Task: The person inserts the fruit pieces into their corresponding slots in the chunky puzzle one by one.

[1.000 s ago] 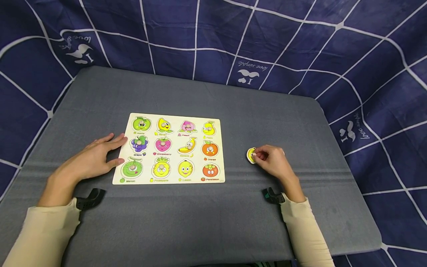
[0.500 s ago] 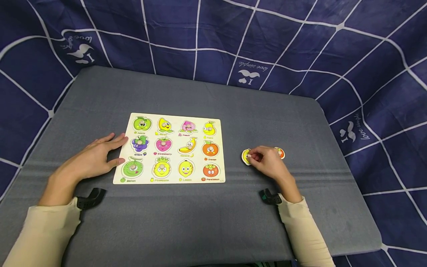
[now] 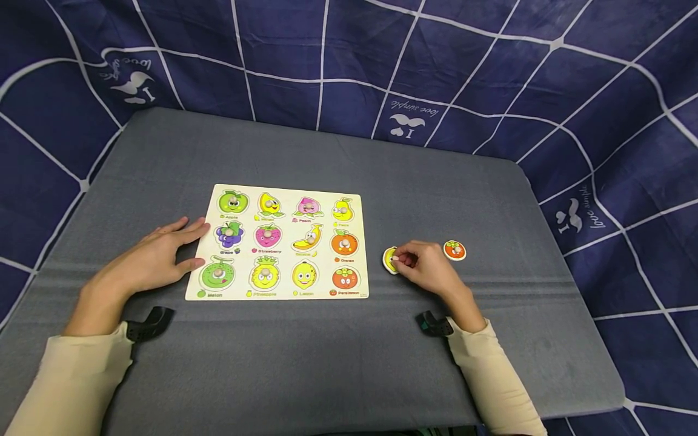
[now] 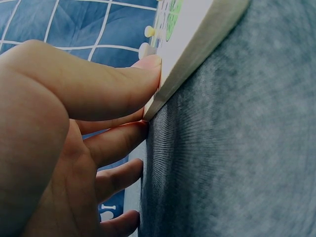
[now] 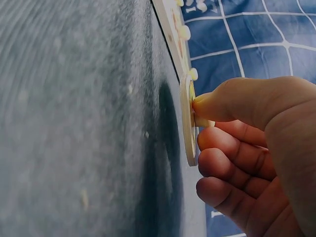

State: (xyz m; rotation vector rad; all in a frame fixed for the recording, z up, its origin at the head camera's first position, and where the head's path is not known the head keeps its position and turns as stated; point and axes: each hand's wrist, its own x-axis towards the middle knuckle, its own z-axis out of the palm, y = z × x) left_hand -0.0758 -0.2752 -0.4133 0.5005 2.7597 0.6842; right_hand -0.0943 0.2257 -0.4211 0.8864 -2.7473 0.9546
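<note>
My right hand (image 3: 428,266) pinches the small knob of a yellow lemon puzzle piece (image 3: 388,260), just right of the fruit puzzle board (image 3: 280,293). In the right wrist view the thumb and index finger close on that knob, and the round piece (image 5: 188,121) is seen edge-on, its face partly hidden. With fingers spread and nearly straight, my left hand (image 3: 144,254) touches the board's left edge. Its thumb (image 4: 133,89) lies over the rim in the left wrist view. Most board pictures carry a knob; the lemon (image 3: 304,275) and persimmon (image 3: 345,278) pictures show none.
A red-orange persimmon piece (image 3: 455,250) with a knob lies on the grey cloth-covered table (image 3: 327,363), right of my right hand. A dark blue curtain with white lines (image 3: 283,42) hangs around the table's back and sides.
My right hand has moved left toward the board with the lemon piece, uncovering the persimmon piece behind it. The left hand and the board stay put.
</note>
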